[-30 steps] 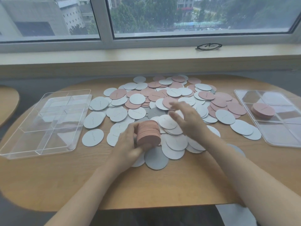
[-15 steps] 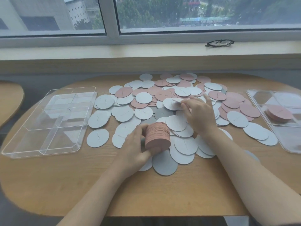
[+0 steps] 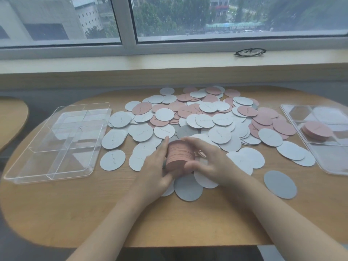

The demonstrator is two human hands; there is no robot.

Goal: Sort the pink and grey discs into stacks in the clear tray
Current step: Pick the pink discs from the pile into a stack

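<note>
Both hands are closed around a thick pink stack (image 3: pixel 179 156) near the front edge of the table (image 3: pixel 75 213): the left hand (image 3: pixel 156 166) cups its left side, the right hand (image 3: pixel 205 159) curls over the top and right side. They seem to be squaring it up. Loose pink and grey discs (image 3: pixel 188 117) cover the middle. A divided tray (image 3: pixel 56 140) at the left edge looks empty; the right tray (image 3: pixel 318 140) holds one pink pile (image 3: pixel 317 130). Next, I'd guess, the stack gets carried level to a tray compartment, gripped firmly so none slide off.
</note>
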